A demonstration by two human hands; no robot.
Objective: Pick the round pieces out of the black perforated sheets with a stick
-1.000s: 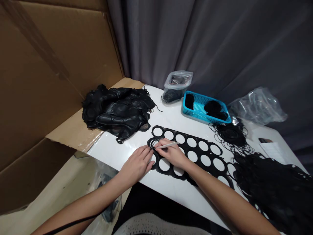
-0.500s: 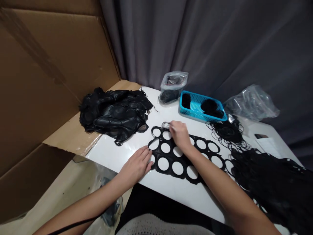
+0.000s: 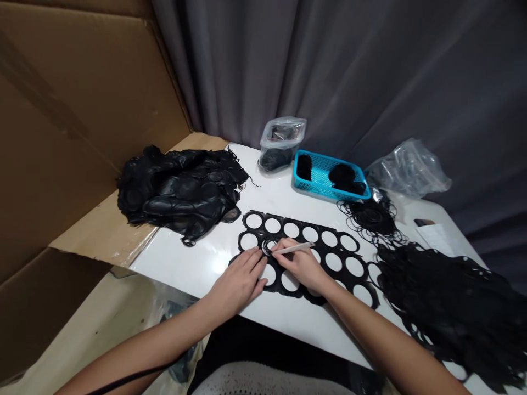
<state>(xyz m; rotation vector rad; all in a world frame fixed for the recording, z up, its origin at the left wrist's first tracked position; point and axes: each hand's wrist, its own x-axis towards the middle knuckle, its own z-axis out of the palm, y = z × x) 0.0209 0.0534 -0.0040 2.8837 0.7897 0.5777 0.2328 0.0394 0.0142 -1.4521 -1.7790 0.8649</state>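
A black rubber sheet [image 3: 302, 262] with rows of round holes lies flat on the white table [image 3: 197, 263]. Flat on the sheet's left end rests my left hand [image 3: 246, 277], its fingers stretched out and pressing down. My right hand [image 3: 298, 263] is closed around a thin white pen-like tool [image 3: 294, 248], whose tip points down at a hole in the second row, close to my left fingertips. Thin black rings [image 3: 268, 244] gather about the tip at that hole. The tip itself is too small to make out.
Left stands a pile of crumpled black sheets [image 3: 181, 189] beside a tall cardboard box [image 3: 82, 99]. Behind are a plastic bag [image 3: 280, 145] and a blue basket [image 3: 325, 192] holding black rings. At right lie loose rings [image 3: 373, 216], a clear bag [image 3: 411, 170] and stacked perforated sheets [image 3: 453, 307].
My right hand has come down and left from the sheet's far edge to a hole in the second row. My left hand stays pressed on the sheet. The whole view has shifted slightly.
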